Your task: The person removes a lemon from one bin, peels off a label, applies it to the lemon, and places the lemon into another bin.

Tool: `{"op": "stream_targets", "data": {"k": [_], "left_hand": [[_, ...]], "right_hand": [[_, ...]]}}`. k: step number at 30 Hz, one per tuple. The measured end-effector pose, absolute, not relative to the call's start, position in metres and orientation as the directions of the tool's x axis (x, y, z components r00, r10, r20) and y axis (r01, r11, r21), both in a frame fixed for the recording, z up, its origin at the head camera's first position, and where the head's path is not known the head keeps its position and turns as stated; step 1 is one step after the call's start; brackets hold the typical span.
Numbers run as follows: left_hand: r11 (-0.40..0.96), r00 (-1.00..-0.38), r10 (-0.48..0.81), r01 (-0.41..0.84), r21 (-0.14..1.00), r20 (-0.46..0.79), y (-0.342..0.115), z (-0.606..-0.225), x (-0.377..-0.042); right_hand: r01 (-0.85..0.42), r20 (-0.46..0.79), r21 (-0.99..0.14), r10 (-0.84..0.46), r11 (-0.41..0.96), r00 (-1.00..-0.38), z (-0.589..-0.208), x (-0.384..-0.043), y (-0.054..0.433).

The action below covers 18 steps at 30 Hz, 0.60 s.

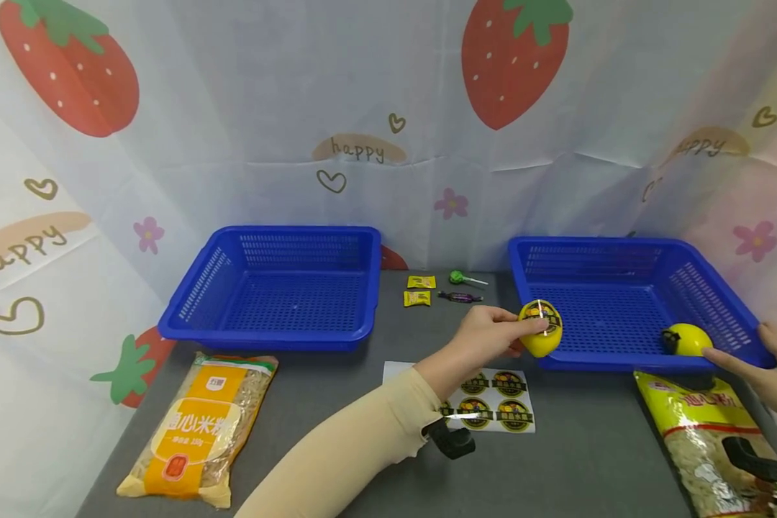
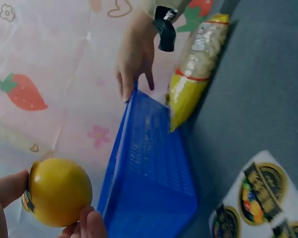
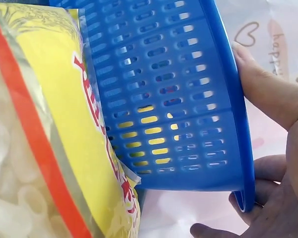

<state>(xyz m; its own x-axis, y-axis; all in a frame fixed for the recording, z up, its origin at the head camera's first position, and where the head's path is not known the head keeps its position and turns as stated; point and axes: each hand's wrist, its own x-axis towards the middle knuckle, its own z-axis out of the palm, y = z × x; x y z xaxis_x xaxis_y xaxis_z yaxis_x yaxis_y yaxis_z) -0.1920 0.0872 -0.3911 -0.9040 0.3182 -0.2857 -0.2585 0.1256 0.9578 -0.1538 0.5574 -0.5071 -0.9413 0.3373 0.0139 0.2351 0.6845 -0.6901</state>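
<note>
A yellow lemon (image 1: 541, 344) with a dark round sticker on its face is pinched between the thumb and fingers of my left hand (image 1: 475, 342). It hangs over the front left corner of the right blue basket (image 1: 611, 362). My right hand (image 1: 767, 374) grips that basket's rim at the front right corner; the right wrist view shows the thumb on one side and fingers (image 3: 268, 168) on the other. Inside, near this corner, lies a second yellow lemon (image 1: 693, 339) with a dark sticker. Below the left forearm is a white sheet of round stickers (image 1: 511, 406), partly covered by the arm.
Another blue basket (image 1: 268, 338) stands at the left, behind an orange-labelled noodle bag (image 1: 191, 432). A yellow pasta bag (image 1: 706, 432) lies before the right basket. Between the baskets are yellow sweets (image 1: 421, 282), a green lollipop (image 1: 456, 277) and a purple sweet (image 1: 460, 296).
</note>
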Motion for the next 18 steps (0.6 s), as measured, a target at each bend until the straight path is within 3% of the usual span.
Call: {"op": "stream_targets", "data": {"k": [10, 18], "left_hand": [[0.195, -0.928, 0.172, -0.297, 0.935, -0.331, 0.13, -0.382, -0.203], [0.249, -0.968, 0.098, -0.199, 0.948, -0.229, 0.135, -0.385, -0.204]], "right_hand": [[0.233, 0.021, -0.657, 0.327, 0.717, -0.945, -0.502, -0.153, 0.556], [0.264, 0.018, -0.601, 0.343, 0.755, -0.939, -0.524, -0.159, 0.577]]}}
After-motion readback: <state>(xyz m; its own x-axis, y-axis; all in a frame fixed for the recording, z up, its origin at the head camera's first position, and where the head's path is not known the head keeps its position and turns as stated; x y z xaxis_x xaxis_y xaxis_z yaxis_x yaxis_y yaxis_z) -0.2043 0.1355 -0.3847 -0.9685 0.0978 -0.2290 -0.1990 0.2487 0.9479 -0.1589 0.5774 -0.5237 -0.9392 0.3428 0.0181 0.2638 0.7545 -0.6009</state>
